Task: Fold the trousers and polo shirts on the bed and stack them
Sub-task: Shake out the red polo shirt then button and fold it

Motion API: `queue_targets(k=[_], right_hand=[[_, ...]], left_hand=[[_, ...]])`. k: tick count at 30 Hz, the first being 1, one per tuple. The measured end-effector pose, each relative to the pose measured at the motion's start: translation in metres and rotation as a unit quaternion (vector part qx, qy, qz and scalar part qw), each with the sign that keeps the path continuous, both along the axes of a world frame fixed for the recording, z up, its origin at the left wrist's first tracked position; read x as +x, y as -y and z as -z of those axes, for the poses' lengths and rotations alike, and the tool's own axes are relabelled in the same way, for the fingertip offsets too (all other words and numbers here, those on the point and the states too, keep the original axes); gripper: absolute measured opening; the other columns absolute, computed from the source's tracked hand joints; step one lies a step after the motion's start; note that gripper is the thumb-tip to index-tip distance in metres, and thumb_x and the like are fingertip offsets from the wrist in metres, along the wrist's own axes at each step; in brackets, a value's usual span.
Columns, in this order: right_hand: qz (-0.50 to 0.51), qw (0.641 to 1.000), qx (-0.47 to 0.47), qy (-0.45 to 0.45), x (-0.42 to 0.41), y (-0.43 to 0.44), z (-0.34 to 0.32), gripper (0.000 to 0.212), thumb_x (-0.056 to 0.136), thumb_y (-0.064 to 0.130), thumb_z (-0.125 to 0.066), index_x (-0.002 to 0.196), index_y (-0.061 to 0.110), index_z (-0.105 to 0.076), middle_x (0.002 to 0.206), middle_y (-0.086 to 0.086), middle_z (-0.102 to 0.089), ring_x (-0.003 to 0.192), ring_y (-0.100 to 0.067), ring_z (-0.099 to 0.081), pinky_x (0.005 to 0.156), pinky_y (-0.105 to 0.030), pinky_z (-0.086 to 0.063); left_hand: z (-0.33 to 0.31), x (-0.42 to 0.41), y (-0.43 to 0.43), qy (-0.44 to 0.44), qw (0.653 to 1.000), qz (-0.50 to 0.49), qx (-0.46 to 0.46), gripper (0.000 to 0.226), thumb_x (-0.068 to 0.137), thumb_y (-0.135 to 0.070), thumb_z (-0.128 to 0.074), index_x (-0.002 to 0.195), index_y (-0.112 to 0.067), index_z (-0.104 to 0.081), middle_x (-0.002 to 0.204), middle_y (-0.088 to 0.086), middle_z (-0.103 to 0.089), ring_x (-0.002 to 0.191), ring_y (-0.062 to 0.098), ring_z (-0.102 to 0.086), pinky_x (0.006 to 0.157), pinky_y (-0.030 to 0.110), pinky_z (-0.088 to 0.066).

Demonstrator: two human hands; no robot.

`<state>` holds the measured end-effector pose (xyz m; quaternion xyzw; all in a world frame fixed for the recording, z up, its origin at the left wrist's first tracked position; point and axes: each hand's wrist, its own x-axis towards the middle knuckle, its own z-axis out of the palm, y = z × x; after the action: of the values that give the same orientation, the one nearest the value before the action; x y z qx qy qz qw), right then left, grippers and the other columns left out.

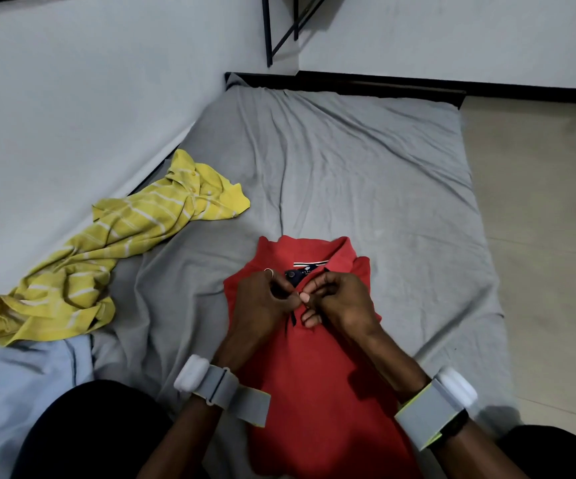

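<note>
Red polo shirt (314, 392) lies flat, front up, on the bed (366, 167) dead ahead of us. Its long axis runs straight away from us: collar (314, 250) far, hem end near, out of view between our knees.

Both hands sit on that axis at the placket (293, 319), just under the collar. Left hand (262, 299) pinches the left edge of the opening, fingers curled. Right hand (342, 299) pinches the right edge, its fingertips meeting the left's over the centre line. So both hands hold shirt fabric and neither is free. Any button is hidden under the fingers, so we can't tell if it's through.

Our read: we're closing the placket before folding. The shirt body looks narrow with no sleeves spread out, maybe tucked under, but we can't confirm. The fold then likely goes along the long axis. Both hands are equally near the collar end.

Yellow striped polo shirt (124, 236) lies crumpled to the left, well apart from the red one, slanting from near-left to far-centre. The left hand is nearer to it. A light blue garment (20, 375) touches its near end; possibly trousers, unclear. No stack in view.
</note>
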<state>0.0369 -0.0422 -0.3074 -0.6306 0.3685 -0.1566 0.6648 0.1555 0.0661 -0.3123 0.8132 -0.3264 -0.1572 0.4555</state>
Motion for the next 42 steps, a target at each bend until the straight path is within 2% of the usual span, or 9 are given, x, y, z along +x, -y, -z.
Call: queue_targets(k=[3,8,12,19,26,29,34,38,42], right_hand=[[0.003,0.999,-0.044,0.004,-0.001,0.0,0.002,0.008,0.089,-0.008,-0.073,0.087,-0.002,-0.068,0.062,-0.014,-0.068,0.049,-0.029,-0.07,0.049,-0.036,-0.06],[0.011,0.993,-0.113,-0.014,0.0,-0.001,0.002,0.018,0.092,-0.013,-0.065,0.081,0.002,-0.065,0.058,-0.016,-0.062,0.042,-0.025,-0.066,0.04,-0.029,-0.053],[0.029,0.99,-0.132,-0.042,0.003,-0.002,0.006,0.023,0.094,-0.011,-0.061,0.078,0.006,-0.062,0.057,-0.013,-0.06,0.036,-0.02,-0.06,0.035,-0.026,-0.046],[0.046,0.975,-0.206,-0.068,0.008,-0.006,0.016,0.021,0.076,0.003,-0.065,0.066,0.022,-0.062,0.057,0.003,-0.065,0.05,-0.021,-0.062,0.05,-0.033,-0.05],[0.046,0.958,-0.257,-0.117,0.012,-0.005,0.015,0.03,0.076,-0.001,-0.062,0.063,0.026,-0.062,0.065,0.005,-0.069,0.062,-0.02,-0.068,0.064,-0.038,-0.059],[0.021,0.964,-0.232,-0.131,0.013,-0.002,0.012,0.03,0.082,-0.002,-0.055,0.068,0.023,-0.062,0.058,0.0,-0.067,0.051,-0.024,-0.065,0.053,-0.036,-0.056],[0.014,0.995,-0.082,-0.063,0.003,0.007,-0.001,0.017,0.097,-0.008,-0.055,0.083,-0.001,-0.061,0.046,-0.012,-0.06,0.032,-0.021,-0.055,0.033,-0.025,-0.045],[0.023,0.988,-0.145,-0.055,-0.001,0.002,0.001,0.016,0.094,-0.008,-0.057,0.083,0.0,-0.065,0.051,-0.016,-0.064,0.033,-0.022,-0.056,0.036,-0.026,-0.045],[0.003,0.975,-0.201,-0.09,0.002,0.0,0.002,0.017,0.093,-0.002,-0.062,0.079,0.006,-0.067,0.053,-0.008,-0.065,0.033,-0.014,-0.055,0.037,-0.024,-0.043]], left_hand=[[0.001,0.005,-0.001,-0.088,0.996,0.002,-0.015,0.021,0.076,-0.001,-0.086,0.084,-0.014,-0.073,0.079,-0.005,-0.074,0.067,-0.004,-0.067,0.066,0.013,-0.051],[-0.001,0.003,0.0,-0.272,0.958,-0.011,-0.094,0.041,0.075,0.005,-0.087,0.099,-0.014,-0.06,0.082,0.004,-0.075,0.071,0.01,-0.069,0.069,0.022,-0.055],[-0.004,0.001,0.001,-0.318,0.942,-0.008,-0.104,0.046,0.075,0.008,-0.085,0.103,-0.013,-0.055,0.083,0.005,-0.076,0.072,0.013,-0.069,0.068,0.022,-0.057],[-0.008,-0.001,-0.003,-0.139,0.988,0.038,-0.062,0.053,0.071,0.0,-0.092,0.104,-0.01,-0.053,0.082,0.01,-0.077,0.06,0.008,-0.066,0.06,0.022,-0.053],[-0.013,-0.004,-0.001,-0.025,0.996,0.073,-0.038,0.053,0.064,0.003,-0.091,0.099,-0.01,-0.054,0.075,0.007,-0.074,0.053,0.007,-0.062,0.054,0.026,-0.052],[-0.01,-0.002,-0.001,-0.007,0.993,0.105,-0.05,0.05,0.067,0.006,-0.087,0.1,-0.01,-0.054,0.077,0.007,-0.071,0.054,0.008,-0.06,0.054,0.025,-0.051],[-0.007,0.002,0.0,-0.088,0.989,0.076,-0.087,0.048,0.073,0.003,-0.087,0.105,-0.01,-0.052,0.084,0.007,-0.074,0.062,0.009,-0.06,0.062,0.027,-0.052],[-0.002,0.0,0.003,-0.087,0.991,0.07,-0.075,0.045,0.074,0.006,-0.083,0.102,-0.013,-0.054,0.083,0.008,-0.071,0.06,0.008,-0.058,0.062,0.029,-0.051],[0.001,-0.008,0.003,0.006,0.995,0.077,-0.057,0.04,0.074,0.005,-0.078,0.098,-0.019,-0.057,0.079,0.004,-0.065,0.059,0.008,-0.056,0.058,0.025,-0.049]])
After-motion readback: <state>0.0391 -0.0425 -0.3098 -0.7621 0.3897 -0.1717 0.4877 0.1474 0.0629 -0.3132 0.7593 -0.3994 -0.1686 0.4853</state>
